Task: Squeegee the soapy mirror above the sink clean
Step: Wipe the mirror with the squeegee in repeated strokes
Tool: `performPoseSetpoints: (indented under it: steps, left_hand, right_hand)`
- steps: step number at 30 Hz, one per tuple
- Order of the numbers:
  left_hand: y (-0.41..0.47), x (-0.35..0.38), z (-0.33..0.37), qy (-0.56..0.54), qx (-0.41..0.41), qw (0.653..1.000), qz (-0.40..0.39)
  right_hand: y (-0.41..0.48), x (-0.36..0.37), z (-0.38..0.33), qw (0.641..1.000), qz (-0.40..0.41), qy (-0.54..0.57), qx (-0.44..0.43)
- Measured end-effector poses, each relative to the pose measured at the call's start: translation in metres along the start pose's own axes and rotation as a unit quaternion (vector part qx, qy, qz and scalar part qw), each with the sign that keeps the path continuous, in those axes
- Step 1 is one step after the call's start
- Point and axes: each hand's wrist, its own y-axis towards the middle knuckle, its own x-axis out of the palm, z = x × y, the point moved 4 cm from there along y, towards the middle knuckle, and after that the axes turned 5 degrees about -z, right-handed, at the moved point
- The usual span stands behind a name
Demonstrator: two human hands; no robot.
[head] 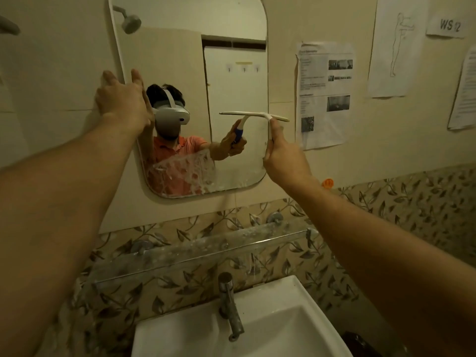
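The rounded mirror [231,81] hangs on the wall above the white sink [283,318]. White soap foam [188,171] still covers its lower middle; the upper glass looks streak-free. My right hand [283,161] grips the handle of a white squeegee [270,116], whose blade lies level against the mirror's right edge at mid height. My left hand [123,99] presses flat on the mirror's left edge, fingers spread, holding nothing.
A glass shelf [206,248] spattered with foam runs under the mirror, above a metal tap [229,302]. Printed papers [324,94] are stuck to the wall to the right. An orange object [327,183] peeks out behind my right wrist.
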Motion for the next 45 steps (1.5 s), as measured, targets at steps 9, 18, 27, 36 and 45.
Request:
performPoseSetpoints:
  steps: [9, 18, 27, 36, 45]
  left_hand:
    - [0.002, -0.001, -0.001, 0.022, 0.009, 1.0, 0.002]
    - [0.005, 0.0, -0.003, 0.012, -0.004, 1.0, -0.011]
    - [0.008, 0.003, -0.002, 0.011, -0.001, 1.0, -0.015]
    - [0.023, 0.013, -0.003, 0.007, -0.002, 1.0, 0.023]
    - [0.026, 0.013, -0.003, 0.01, -0.01, 1.0, 0.009]
  right_hand:
    - [-0.041, 0.03, 0.021, 0.998, -0.009, 0.05, 0.024]
    - [-0.076, 0.07, 0.035, 0.994, -0.027, 0.072, 0.074]
    - [-0.093, 0.089, 0.023, 0.991, -0.038, 0.074, 0.101]
    - [-0.105, 0.098, 0.009, 0.985, -0.05, 0.113, 0.118]
    - [-0.118, 0.11, 0.002, 0.984, -0.075, 0.113, 0.113]
